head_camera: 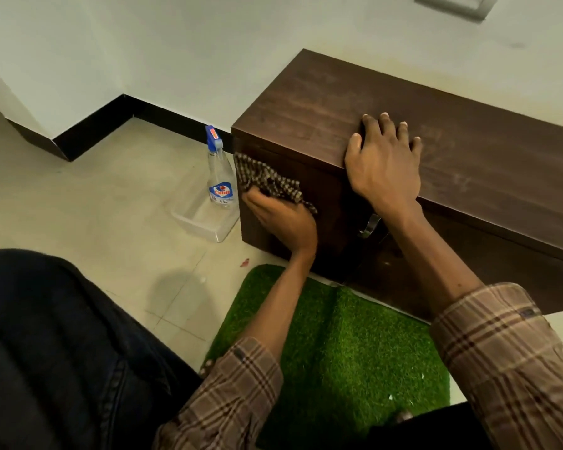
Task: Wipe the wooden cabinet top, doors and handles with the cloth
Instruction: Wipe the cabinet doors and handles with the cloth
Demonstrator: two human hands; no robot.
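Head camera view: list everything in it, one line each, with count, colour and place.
cabinet: one, dark brown wood, against the wall at right
door handle: one, metal, cabinet front
cloth: one, brown checked, pressed on the cabinet's left door
spray bottle: one, clear with blue nozzle, floor left of cabinet
tray: one, clear plastic, under the bottle
mat: one, green grass-like, floor before cabinet
left hand: one, holding the cloth
right hand: one, flat on the cabinet top edge
sleeves: two, brown plaid
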